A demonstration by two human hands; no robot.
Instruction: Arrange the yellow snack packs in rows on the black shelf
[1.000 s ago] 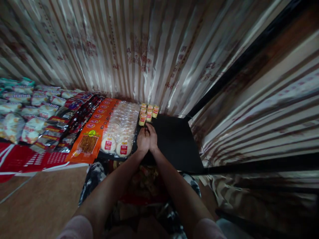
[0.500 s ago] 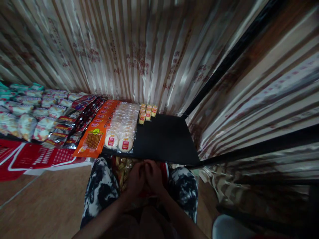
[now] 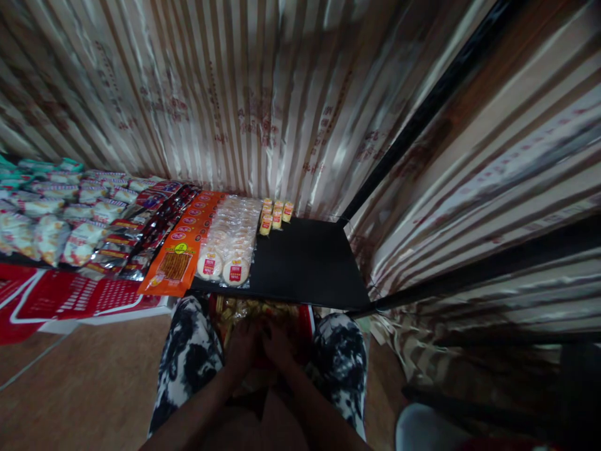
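My left hand [image 3: 241, 351] and my right hand [image 3: 280, 348] are low between my knees, side by side. Both rest in a red container [image 3: 306, 319] filled with small yellowish packets [image 3: 237, 309]. It is dark there, so I cannot make out the fingers or whether they hold anything. On the black shelf [image 3: 307, 266] in front of me, a few small yellow packets [image 3: 275, 213] stand in short rows at the far edge, against the wall.
Left of the bare shelf part lie rows of round white cakes [image 3: 233, 241], orange packs [image 3: 182, 249], dark packs [image 3: 153, 228] and pale bags [image 3: 51, 219]. A striped shiny curtain [image 3: 263, 106] closes off the back and right. The floor [image 3: 79, 382] is brown.
Both hands left the yellow packets on the shelf and came down together into the red container between my knees. The view tilted slightly.
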